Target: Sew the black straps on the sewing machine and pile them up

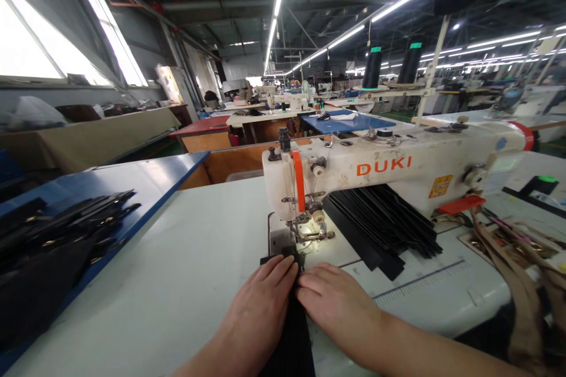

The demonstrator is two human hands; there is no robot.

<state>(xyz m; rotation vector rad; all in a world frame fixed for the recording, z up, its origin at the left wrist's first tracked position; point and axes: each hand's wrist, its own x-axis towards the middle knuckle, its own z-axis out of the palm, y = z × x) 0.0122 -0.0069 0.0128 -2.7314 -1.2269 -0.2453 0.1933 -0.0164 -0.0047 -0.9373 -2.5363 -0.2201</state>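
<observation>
A black fabric strip [289,344] runs from the lower edge of the view up to the presser foot of a white sewing machine [340,162]. My left hand [260,294] lies over the strip just in front of the foot, its fingers together and gripping the cloth. Close beside it, my right hand [333,294] has curled fingers closed on the strip's right edge. The fingertips of both hands nearly meet, and the thumbs are mostly hidden. Under the machine arm lies a fanned stack of black fabric pieces [380,224].
Black pieces with metal fittings [75,241] lie on a blue-topped table [163,174] at left. Tan straps [526,300] and a tray of metal parts [481,241] are at right. Black thread cones [372,68] stand behind the machine. A printed ruler [420,283] marks the tabletop [186,271].
</observation>
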